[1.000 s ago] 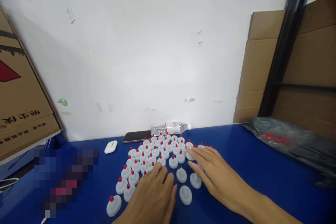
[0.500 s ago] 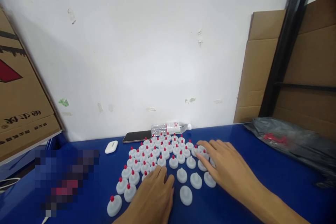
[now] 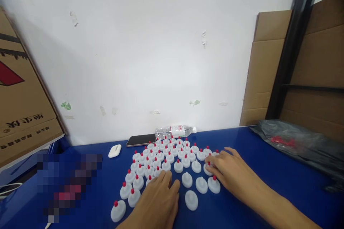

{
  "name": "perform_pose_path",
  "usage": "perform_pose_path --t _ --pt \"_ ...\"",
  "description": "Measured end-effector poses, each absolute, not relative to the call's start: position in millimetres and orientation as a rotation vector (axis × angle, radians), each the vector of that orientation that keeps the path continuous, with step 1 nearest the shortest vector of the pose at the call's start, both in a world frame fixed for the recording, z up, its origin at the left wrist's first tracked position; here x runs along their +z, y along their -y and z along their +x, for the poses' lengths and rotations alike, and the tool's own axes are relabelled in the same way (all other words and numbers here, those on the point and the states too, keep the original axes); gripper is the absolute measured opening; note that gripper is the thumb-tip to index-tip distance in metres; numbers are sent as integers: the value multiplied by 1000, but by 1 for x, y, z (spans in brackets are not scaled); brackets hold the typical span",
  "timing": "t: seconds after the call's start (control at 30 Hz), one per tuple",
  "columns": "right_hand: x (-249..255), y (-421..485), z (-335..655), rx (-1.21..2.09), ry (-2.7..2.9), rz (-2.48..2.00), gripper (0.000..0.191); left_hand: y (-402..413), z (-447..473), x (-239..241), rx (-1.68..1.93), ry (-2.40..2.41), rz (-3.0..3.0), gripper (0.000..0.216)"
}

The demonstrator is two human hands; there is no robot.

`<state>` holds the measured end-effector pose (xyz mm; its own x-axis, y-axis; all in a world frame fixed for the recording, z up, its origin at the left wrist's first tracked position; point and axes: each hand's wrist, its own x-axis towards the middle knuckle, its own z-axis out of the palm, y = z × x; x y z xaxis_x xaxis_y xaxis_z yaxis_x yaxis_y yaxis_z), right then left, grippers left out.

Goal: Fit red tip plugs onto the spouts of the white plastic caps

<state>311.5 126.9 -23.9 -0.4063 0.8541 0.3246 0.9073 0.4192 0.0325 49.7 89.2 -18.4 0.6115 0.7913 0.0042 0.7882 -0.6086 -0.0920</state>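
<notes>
Many white dome-shaped nozzle lids [image 3: 191,200] stand in loose rows on the blue table, most topped with a small red cap [image 3: 115,204]. A few lids at the front right have bare white tips. My right hand [image 3: 228,168] reaches over the right side of the group, its fingertips closed around the red cap [image 3: 209,164] on one lid. Just in front of that hand is another capped lid [image 3: 214,184]. My left hand [image 3: 158,198] rests at the front middle with curled fingers; whatever is under them is hidden.
Behind the lids, a clear water bottle [image 3: 176,131] lies beside a dark phone [image 3: 141,140] near the wall. A white earbud case [image 3: 114,151] sits left. A grey plastic bag [image 3: 292,143] with red pieces lies right. Cardboard boxes [image 3: 24,89] flank the table.
My right hand has moved slightly right and toward me, uncovering red-capped lids at the back right. The front-right lid, which showed no red tip before, now shows one. My left hand stays put.
</notes>
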Motion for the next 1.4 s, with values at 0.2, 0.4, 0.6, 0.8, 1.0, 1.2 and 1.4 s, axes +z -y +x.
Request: perform_pose_path --t 0.2,0.4,0.6,0.8,1.0,1.2,1.4 --pt "-26 -130 313 -286 2430 -1500 20 -88 52 -16 94 1382 -2754 24" --pt "-19 -124 317 -387 2290 -1346 25 -89 50 -20 13 1357 -2748 22" --pt "-20 -114 304 -466 2129 -1146 23 -88 47 -23 -246 1226 -2742 15" --pt "-11 -97 287 -509 2113 -928 23 -85 46 -24 -802 863 -2631 13" --pt "-5 -81 272 -530 2110 -646 24 -83 52 -21 -906 669 -2361 36" --pt "-5 -81 268 -541 2127 -622 21 -86 51 -21 -903 727 -2280 30" --pt "1 -81 271 -576 2120 -599 21 -89 48 -23 -914 767 -2332 29"
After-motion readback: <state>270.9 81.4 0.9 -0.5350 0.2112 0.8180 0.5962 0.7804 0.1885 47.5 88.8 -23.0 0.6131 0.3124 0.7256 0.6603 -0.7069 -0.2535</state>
